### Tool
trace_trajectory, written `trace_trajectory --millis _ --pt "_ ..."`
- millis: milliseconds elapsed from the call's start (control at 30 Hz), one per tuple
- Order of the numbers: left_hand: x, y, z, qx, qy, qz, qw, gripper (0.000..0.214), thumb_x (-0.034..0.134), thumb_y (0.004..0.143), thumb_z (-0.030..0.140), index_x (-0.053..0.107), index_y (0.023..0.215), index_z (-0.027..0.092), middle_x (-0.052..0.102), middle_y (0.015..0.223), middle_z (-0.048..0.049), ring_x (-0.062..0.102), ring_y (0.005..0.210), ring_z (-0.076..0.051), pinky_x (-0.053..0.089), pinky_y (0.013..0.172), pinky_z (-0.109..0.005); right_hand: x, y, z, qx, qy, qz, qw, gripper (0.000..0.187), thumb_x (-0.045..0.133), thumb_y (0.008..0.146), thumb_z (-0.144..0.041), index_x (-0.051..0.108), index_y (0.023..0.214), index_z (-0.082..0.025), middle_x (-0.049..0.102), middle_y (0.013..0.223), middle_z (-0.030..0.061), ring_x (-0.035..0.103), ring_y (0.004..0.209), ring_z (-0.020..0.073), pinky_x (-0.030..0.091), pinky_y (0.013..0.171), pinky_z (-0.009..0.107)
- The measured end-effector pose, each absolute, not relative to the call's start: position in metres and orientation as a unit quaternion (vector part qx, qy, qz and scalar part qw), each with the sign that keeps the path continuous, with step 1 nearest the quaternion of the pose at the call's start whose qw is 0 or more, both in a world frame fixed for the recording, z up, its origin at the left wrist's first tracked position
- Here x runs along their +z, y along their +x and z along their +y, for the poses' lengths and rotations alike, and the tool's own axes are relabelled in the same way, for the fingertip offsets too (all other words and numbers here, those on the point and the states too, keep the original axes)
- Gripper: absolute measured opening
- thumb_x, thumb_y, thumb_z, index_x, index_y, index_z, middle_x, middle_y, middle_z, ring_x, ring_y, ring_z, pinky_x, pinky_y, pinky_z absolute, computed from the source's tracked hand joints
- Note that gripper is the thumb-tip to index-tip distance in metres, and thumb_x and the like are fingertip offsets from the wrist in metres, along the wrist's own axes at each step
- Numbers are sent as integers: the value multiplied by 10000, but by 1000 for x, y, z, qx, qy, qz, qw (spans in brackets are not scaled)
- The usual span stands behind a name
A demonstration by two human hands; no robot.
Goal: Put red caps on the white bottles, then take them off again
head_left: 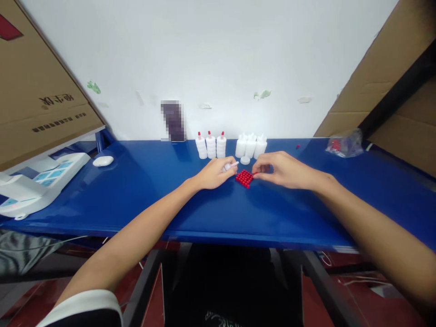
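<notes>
My left hand is wrapped round a small white squeeze bottle, its pointed nozzle sticking out to the right with no red cap on it. Between the fingertips of my right hand is a small red cap, at the right edge of a tight block of several red caps on the table. Behind my left hand stand upright white bottles with red tips. White bottles with bare nozzles stand beyond my right hand, and a round white lid lies in front of them.
The blue table meets a white wall. At left are a white device with blue panels and a white oval object. A clear plastic bag with red pieces and a loose red cap lie at right. Cardboard flanks the table.
</notes>
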State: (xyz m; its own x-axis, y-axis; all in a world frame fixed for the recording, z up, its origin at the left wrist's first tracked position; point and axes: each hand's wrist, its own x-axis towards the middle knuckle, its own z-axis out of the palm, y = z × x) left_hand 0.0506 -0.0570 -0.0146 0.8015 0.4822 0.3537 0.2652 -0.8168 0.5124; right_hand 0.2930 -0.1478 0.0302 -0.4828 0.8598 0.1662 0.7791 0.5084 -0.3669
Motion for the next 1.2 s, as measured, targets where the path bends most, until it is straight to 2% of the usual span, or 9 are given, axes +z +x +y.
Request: trace_trajectory --millis 467,733,1033,1200 --pt "-16 50 -54 228 915 196 269 308 463 1016 401 664 977 170 739 954 -40 666 856 -175 503 836 -332 25 292 -148 219 -486 -839 111 197 624 869 -244 778 972 -179 796 908 53 729 795 192 569 763 341" --pt "-15 50 -54 226 913 190 281 321 463 1029 423 662 997 173 738 992 -48 666 893 -187 496 860 -346 28 287 -152 232 -484 -840 77 226 613 851 -182 771 1011 -160 798 948 74 727 811 192 570 764 337" --pt "-14 49 -52 221 913 193 282 380 449 1038 475 666 1003 165 712 974 -47 640 871 -183 472 824 -326 29 280 -154 236 -487 -836 97 56 593 824 -158 631 849 -191 754 870 42 701 785 180 538 717 325" --pt "-16 50 -51 219 917 187 276 389 436 1038 480 661 1002 164 710 962 -46 627 840 -176 480 822 -326 28 278 -153 250 -493 -824 126 75 612 831 -187 626 904 -190 755 907 55 719 833 189 565 773 332"
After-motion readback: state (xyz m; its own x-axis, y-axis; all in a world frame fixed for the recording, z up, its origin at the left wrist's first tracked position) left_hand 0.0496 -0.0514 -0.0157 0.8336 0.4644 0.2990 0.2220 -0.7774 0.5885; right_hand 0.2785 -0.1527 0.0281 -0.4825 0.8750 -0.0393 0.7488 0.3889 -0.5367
